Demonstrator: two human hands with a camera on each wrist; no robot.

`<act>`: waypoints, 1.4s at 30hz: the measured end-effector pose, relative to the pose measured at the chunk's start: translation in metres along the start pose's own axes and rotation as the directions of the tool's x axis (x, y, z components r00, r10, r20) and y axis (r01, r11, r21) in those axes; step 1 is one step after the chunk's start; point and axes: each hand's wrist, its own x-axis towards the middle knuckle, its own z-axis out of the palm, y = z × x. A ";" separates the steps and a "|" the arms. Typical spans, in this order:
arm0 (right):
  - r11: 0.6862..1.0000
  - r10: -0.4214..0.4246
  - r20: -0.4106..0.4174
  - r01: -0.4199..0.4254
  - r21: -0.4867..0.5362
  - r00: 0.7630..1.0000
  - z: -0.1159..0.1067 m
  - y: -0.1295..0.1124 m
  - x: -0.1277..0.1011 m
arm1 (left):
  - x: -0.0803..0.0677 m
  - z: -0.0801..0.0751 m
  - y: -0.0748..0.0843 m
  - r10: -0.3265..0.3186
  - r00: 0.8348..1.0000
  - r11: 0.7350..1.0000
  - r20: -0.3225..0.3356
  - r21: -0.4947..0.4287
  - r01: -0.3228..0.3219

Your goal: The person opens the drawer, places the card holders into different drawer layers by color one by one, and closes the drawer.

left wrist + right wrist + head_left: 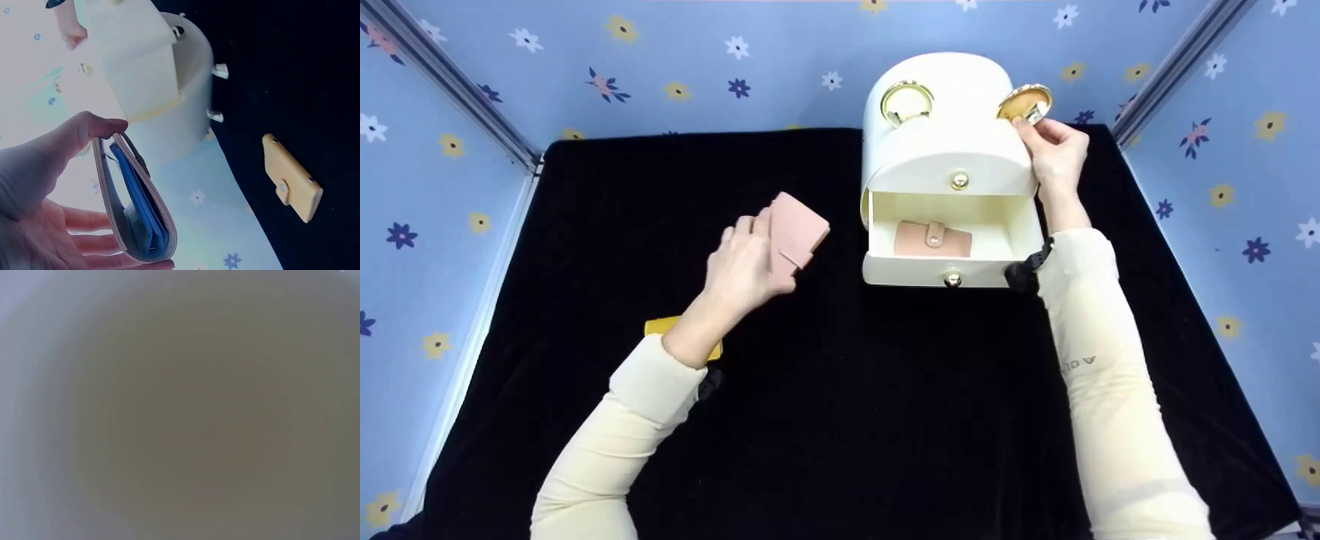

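Note:
My left hand (pixel 740 262) grips a pink card wallet (pixel 796 231) with a snap strap, held above the black cloth left of a white drawer box (pixel 945 112). In the left wrist view, blue inner sleeves (pixel 143 202) show along the wallet's open edge. My right hand (pixel 1059 156) is at the box's upper right, thumb and fingers pinching the base of a round gold-rimmed piece (pixel 1026 103). The box's lower drawer (pixel 911 271) is pulled out, and another pink wallet (pixel 934 238) lies inside it. The right wrist view is only a beige blur.
A yellow card wallet (pixel 292 179) lies on the black cloth (pixel 840 420), partly hidden behind my left wrist in the head view. A second gold-rimmed round piece (pixel 907 103) stands at the box's upper left. Flowered blue walls (pixel 660 67) border the table.

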 end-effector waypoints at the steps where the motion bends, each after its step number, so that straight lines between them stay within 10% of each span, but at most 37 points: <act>1: 1.000 -0.004 0.001 0.004 -0.002 1.000 0.000 0.000 0.000 | 0.000 0.000 0.003 0.010 1.000 1.000 0.002 -0.002 -0.010; 42: 0.999 -0.039 0.018 0.039 -0.009 0.999 -0.002 0.001 -0.001 | 0.061 0.013 0.088 0.253 0.949 0.967 0.187 -0.064 -0.245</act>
